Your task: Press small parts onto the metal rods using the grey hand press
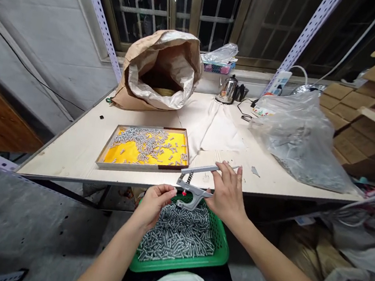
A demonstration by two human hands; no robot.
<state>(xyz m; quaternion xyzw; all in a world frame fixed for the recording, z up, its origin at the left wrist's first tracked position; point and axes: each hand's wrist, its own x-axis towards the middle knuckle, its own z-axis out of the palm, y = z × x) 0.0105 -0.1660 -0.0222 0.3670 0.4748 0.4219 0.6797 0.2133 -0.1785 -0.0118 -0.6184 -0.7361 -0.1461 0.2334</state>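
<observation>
My right hand (227, 192) is wrapped round the handles of grey snap-fastener pliers (195, 197), which have a black spring and a red tip at the jaw. The jaw points left, above a green basket (222, 252). Close to that jaw, my left hand (156, 203) has thumb and forefinger pinched together; what they hold, if anything, is too small to name. Many small silver spring-like metal pieces (181, 232) fill the basket, which sits at my lap. On the table a shallow box (128, 166) with a yellow bottom contains more small metal pieces (145, 144).
An open paper sack (126, 76) lies on the white table (65, 142) at the back left. Behind stand a metal kettle (229, 90) and a white cloth (223, 131). A clear plastic bag (299, 137) rests at the right, near stacked cardboard boxes (365, 137).
</observation>
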